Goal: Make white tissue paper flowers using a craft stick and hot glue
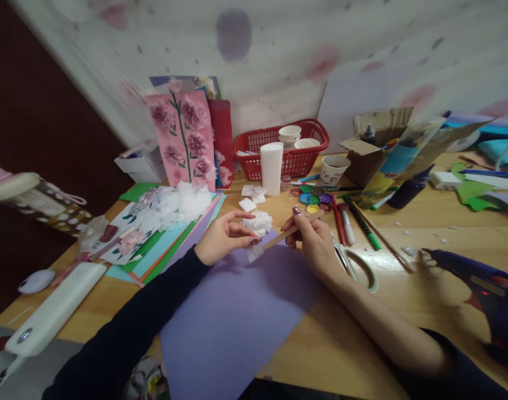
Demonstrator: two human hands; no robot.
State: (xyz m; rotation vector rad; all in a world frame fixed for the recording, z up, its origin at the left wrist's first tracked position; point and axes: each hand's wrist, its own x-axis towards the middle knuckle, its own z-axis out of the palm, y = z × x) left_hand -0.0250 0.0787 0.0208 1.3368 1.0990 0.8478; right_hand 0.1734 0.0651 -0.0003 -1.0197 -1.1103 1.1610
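Note:
A thin wooden stick (281, 238) is pinched in my right hand (310, 236), slanting down to the left. At its lower end sits a small whitish piece (255, 254). My left hand (227, 238) has its thumb and fingers curved just beside that end, with a gap between them; nothing shows held in it. Behind the fingertips lies a fluffy white tuft (260, 223). Under both hands spreads a purple sheet (232, 311). Small white squares (247, 204) lie beyond the tuft.
A red basket (293, 161) with bowls stands behind a white roll (272, 169). Paints (312, 199), pens and scissors (356, 266) lie right of centre. A glue gun (478, 278) is at far right. Cotton (187, 201), papers and a pink flower picture (182, 136) are at left.

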